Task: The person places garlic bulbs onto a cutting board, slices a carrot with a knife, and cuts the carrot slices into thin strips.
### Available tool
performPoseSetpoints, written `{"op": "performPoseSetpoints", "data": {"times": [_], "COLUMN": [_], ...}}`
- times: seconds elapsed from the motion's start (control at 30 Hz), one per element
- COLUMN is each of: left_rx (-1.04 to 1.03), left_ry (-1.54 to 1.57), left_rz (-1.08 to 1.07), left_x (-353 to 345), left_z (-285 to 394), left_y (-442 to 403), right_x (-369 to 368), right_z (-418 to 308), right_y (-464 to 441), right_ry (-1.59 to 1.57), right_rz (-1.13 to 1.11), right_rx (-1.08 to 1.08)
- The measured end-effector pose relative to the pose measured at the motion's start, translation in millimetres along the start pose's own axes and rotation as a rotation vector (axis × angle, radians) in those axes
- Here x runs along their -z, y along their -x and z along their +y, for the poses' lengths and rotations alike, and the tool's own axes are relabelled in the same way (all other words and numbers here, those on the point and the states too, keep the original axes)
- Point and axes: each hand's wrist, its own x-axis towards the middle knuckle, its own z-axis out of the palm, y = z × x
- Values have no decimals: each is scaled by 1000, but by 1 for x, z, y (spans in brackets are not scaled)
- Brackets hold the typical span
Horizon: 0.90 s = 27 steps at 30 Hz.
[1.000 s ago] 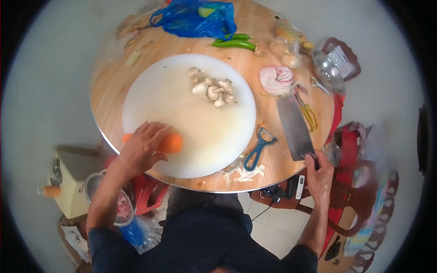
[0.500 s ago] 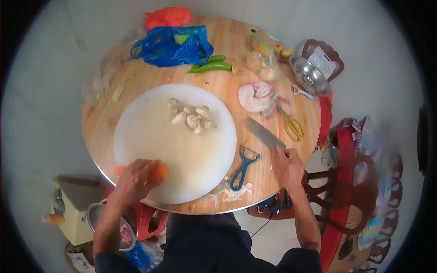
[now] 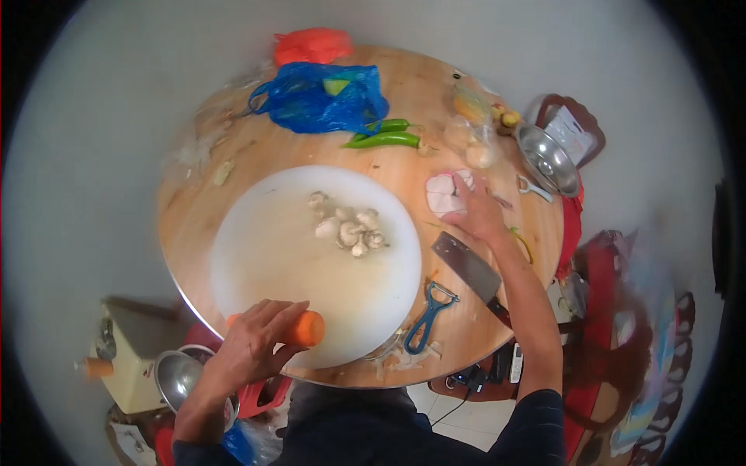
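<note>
My left hand (image 3: pixel 260 338) is closed around an orange carrot (image 3: pixel 308 329) at the near left edge of the round white cutting board (image 3: pixel 272 256). The carrot's thick end points right, and my palm covers its middle. On the board's far right part sits a cluster of pale mushrooms (image 3: pixel 351 231). My right hand (image 3: pixel 479 208) reaches onto a folded white and pink cloth (image 3: pixel 444 195), thumb and fingers apart on it. Below that hand a cleaver (image 3: pixel 468 266) lies on the table, its handle partly behind my forearm. A blue peeler (image 3: pixel 430 318) lies left of the cleaver.
Green peppers (image 3: pixel 385 140) lie beside a blue plastic bag (image 3: pixel 322 101) at the back, near a red bag (image 3: pixel 312 46). At the right are a steel bowl (image 3: pixel 548 161), a white peeler (image 3: pixel 534 189) and yellow-handled scissors (image 3: pixel 524 245), mostly hidden. Peelings (image 3: pixel 416 356) lie at the near edge.
My right hand has let go of the cleaver and moved up to the cloth. The cleaver now lies flat. My left hand still grips the carrot, and the whole view has shifted.
</note>
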Motion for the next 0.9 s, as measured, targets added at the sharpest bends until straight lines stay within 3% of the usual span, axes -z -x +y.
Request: {"op": "performPoseSetpoints", "data": {"times": [0.1,0.17,0.23,0.27,0.33,0.37,0.43,0.53,0.6,0.63,0.77,0.8,0.87,0.9], "left_rx": [75,148,189,232,278,268,309,272,325,328,407,420,437,440], "left_ry": [23,36,59,73,69,79,171,153,213,223,264,305,335,329], "left_rz": [38,70,90,127,172,166,203,242,294,334,406,431,460,469], "left_x": [11,13,13,12,8,6,3,12,17,17,12,10,8,7], "left_z": [8,8,6,6,2,0,-3,1,3,3,3,4,7,9], "left_y": [15,29,38,42,49,50,54,63,73,79,102,106,112,114], "right_x": [-26,-6,1,9,47,54,67,98,159,154,147,145,79,69], "right_z": [42,42,60,67,73,83,99,99,-19,-58,-180,-226,-280,-303], "right_y": [-32,-32,-27,-25,-22,-19,-22,-3,-5,-8,-2,-9,-34,-42], "right_ry": [-193,-388,-327,-320,-842,-828,-1488,-1896,-1450,-1469,-1042,-1015,-1020,-1080], "right_rz": [-169,-32,498,489,432,436,629,316,311,284,224,165,233,-25], "right_rx": [-102,-268,-37,-35,-439,-447,-641,-312,-357,-350,-292,-215,200,214]}}
